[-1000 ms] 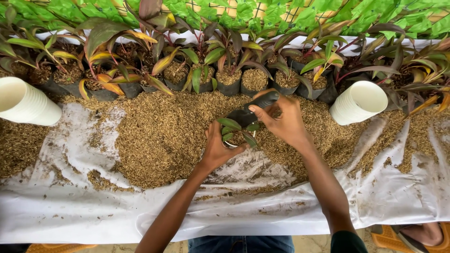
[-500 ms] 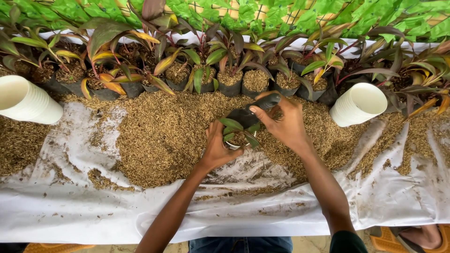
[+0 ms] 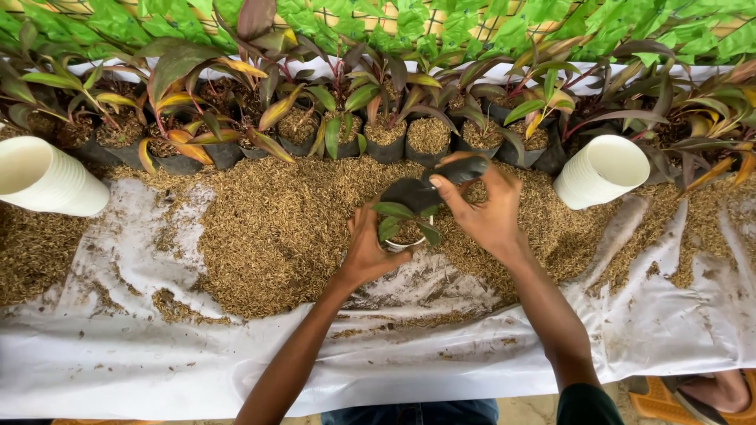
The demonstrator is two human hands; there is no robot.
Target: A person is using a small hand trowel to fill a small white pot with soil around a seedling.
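Note:
My left hand (image 3: 367, 252) cups a small white pot (image 3: 403, 242) that holds a young plant with green leaves (image 3: 394, 212), resting on a heap of brown rice husk (image 3: 268, 228). My right hand (image 3: 482, 211) pinches a crumpled black nursery bag (image 3: 431, 182) just above and behind the plant. The bag hangs over the pot's far side. The pot's body is mostly hidden by my left hand and the leaves.
A stack of white pots (image 3: 49, 179) lies on its side at the left, another stack (image 3: 603, 171) at the right. A row of potted plants in black bags (image 3: 386, 130) lines the back. White sheeting (image 3: 118, 346) covers the table. A sandalled foot (image 3: 701, 393) shows bottom right.
Both hands and the plant have shifted very slightly right and up. My right hand has lifted the black bag a little farther from the plant.

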